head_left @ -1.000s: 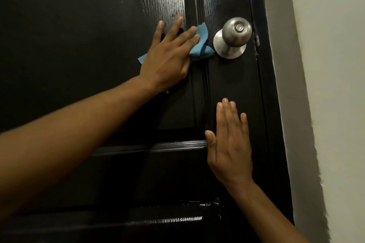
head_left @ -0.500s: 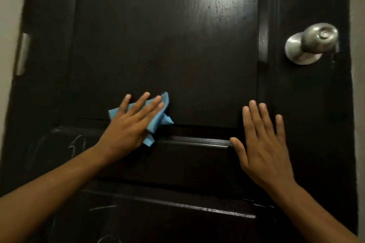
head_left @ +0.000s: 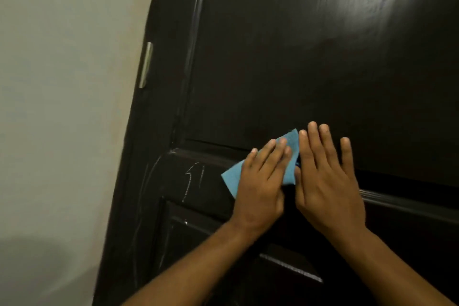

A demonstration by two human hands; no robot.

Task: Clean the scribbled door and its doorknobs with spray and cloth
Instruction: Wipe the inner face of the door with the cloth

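A dark glossy panelled door fills most of the head view. My left hand lies flat with straight fingers on a blue cloth, pressing it against the door's middle rail. My right hand rests flat on the door just right of the left hand, its fingers straight and its thumb side touching the cloth's right edge. White chalk scribbles mark the rail left of the cloth and run down the left stile. The doorknob is out of view.
A pale wall stands left of the door. A metal hinge sits on the door's left edge. More faint scribbles show on the lower left part of the door.
The view has swung left, so the doorknob has left the frame. My left hand has slid the cloth along the rail, and both hands now lie side by side.
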